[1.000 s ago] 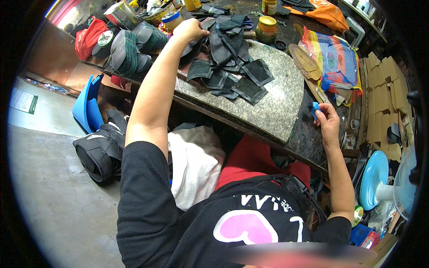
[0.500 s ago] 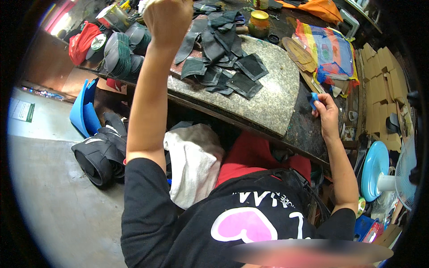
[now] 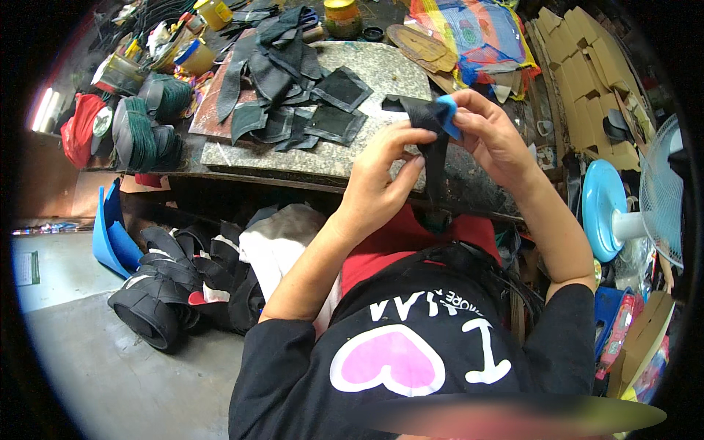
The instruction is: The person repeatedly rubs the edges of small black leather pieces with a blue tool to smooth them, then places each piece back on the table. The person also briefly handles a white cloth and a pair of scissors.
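Observation:
My left hand (image 3: 381,172) pinches a black leather-like strip (image 3: 434,158) above the near right part of the stone slab. The strip is bent over, with one end hanging down toward my lap. My right hand (image 3: 493,139) meets it from the right, thumb and fingers closed on a small blue piece (image 3: 449,117) that lies against the strip's upper part. Whether the two are joined cannot be seen. Left of my hands, a pile of black cut pieces (image 3: 271,70) covers part of the stone slab (image 3: 400,66), with several squarish dark patches (image 3: 342,89) at its near side.
Spools of dark green cord (image 3: 136,136), a red bag (image 3: 86,132) and jars (image 3: 194,57) crowd the left of the bench. An open yellow jar (image 3: 342,20) stands behind. Cardboard boxes (image 3: 587,81) and a fan (image 3: 664,161) are at right. Black rolls (image 3: 150,304) lie below left.
My left hand has come from high at the far left down beside my right hand, and a black strip now shows between them. The right hand moved inward with the blue piece. The view shifted.

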Available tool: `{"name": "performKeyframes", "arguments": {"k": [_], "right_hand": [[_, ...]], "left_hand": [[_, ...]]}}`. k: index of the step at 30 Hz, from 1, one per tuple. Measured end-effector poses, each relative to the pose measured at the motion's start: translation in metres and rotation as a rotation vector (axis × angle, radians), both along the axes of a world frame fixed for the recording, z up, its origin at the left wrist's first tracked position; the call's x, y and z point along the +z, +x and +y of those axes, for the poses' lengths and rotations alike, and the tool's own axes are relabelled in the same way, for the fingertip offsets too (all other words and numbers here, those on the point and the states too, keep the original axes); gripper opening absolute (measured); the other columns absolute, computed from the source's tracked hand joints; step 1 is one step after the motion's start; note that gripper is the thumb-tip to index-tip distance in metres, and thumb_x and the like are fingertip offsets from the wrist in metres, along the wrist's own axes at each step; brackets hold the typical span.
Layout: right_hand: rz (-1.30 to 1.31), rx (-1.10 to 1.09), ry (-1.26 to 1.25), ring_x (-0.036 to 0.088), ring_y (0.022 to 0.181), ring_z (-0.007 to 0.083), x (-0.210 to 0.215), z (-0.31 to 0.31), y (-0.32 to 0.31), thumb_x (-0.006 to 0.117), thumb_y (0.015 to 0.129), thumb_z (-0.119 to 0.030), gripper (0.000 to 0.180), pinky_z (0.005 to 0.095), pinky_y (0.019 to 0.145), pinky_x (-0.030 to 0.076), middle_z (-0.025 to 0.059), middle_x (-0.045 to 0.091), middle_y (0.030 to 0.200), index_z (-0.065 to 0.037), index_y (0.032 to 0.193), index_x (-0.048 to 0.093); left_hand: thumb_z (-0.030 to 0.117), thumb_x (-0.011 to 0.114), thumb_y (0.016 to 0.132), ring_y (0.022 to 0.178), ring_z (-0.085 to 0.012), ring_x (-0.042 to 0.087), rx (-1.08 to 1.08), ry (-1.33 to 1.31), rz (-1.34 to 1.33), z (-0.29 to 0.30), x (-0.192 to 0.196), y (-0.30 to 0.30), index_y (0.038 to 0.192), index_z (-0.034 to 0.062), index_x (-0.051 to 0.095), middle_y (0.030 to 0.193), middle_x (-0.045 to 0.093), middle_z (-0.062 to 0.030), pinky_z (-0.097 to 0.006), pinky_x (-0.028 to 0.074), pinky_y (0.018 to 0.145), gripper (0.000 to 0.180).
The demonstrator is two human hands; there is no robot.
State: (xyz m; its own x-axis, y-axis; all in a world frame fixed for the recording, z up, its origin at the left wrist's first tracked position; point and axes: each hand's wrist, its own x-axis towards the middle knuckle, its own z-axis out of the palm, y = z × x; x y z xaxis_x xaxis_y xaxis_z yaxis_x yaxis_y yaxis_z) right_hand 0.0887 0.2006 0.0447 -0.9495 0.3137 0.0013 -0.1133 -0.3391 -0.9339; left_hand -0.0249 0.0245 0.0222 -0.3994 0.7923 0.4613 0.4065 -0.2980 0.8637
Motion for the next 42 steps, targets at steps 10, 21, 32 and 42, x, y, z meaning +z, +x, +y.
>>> {"name": "performKeyframes", "arguments": {"k": [10, 21, 32, 42], "right_hand": [[-0.031, -0.016, 0.315, 0.056, 0.079, 0.0070, -0.005, -0.031, 0.002, 0.066, 0.084, -0.004, 0.009, 0.0211, 0.074, 0.045, -0.0005, 0.062, 0.087, 0.000, 0.092, 0.067], [0.039, 0.122, 0.735, 0.059, 0.077, 0.0135, -0.008, -0.057, 0.004, 0.069, 0.080, -0.004, 0.012, 0.0263, 0.072, 0.047, 0.0053, 0.063, 0.082, 0.001, 0.091, 0.067], [0.031, -0.158, 0.408, 0.059, 0.074, 0.0063, 0.018, -0.030, -0.004, 0.066, 0.088, -0.011, 0.016, 0.0207, 0.069, 0.049, 0.0010, 0.063, 0.084, 0.000, 0.101, 0.063], [0.008, 0.082, 0.388, 0.056, 0.074, 0.0040, 0.018, -0.037, 0.007, 0.063, 0.088, -0.007, 0.015, 0.0190, 0.064, 0.046, 0.0011, 0.063, 0.086, 0.001, 0.101, 0.063]], "left_hand": [[0.043, 0.050, 0.097, 0.100, -0.0155, 0.058, -0.089, -0.200, -0.901, -0.004, -0.017, -0.014, 0.111, 0.0042, 0.054, 0.105, 0.060, -0.0065, -0.033, 0.051, 0.083, 0.042], [0.006, 0.053, 0.093, 0.079, -0.0153, 0.064, -0.025, 0.140, -1.139, 0.008, -0.007, -0.014, 0.115, -0.0005, 0.057, 0.091, 0.066, -0.0082, -0.027, 0.053, 0.072, 0.023], [0.023, 0.050, 0.100, 0.047, -0.0037, 0.036, 0.014, -0.049, -0.886, 0.007, 0.009, -0.007, 0.098, 0.0063, 0.055, 0.060, 0.046, 0.0038, -0.020, 0.028, 0.042, 0.017], [0.026, 0.051, 0.099, 0.048, -0.0035, 0.040, -0.033, -0.083, -0.972, 0.012, 0.011, -0.001, 0.092, 0.0090, 0.054, 0.064, 0.047, 0.0035, -0.019, 0.029, 0.040, 0.019]]}}
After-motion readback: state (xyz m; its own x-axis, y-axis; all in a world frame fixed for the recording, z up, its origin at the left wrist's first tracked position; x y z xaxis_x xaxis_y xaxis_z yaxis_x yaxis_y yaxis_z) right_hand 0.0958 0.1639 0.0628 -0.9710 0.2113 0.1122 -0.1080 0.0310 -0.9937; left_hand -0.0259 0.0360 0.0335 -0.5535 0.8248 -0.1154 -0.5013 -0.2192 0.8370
